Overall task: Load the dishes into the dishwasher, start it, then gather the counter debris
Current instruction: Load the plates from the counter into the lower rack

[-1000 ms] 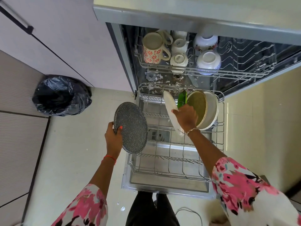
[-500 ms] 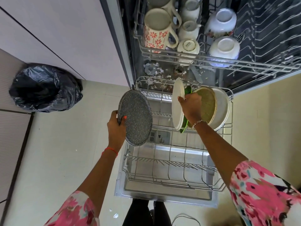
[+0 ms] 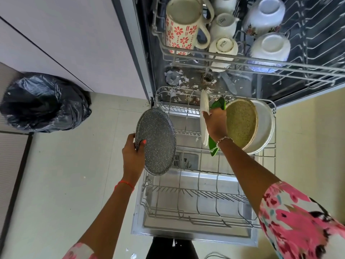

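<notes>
Left grip (image 3: 132, 156) holds grey plate (image 3: 157, 144), right grip (image 3: 215, 125) white plate (image 3: 203, 103)

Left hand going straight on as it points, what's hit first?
Likely the left rear rim of the lower wire rack, touched by the grey speckled round plate the left hand holds; depth unclear.

We see the lower rack (image 3: 186, 216) pulled out. Over its left edge tilts a grey speckled plate (image 3: 156, 143); at its back stand on edge a white plate (image 3: 204, 103), green dish (image 3: 219, 105), olive plate (image 3: 240, 124) and white bowl (image 3: 266, 126).
</notes>
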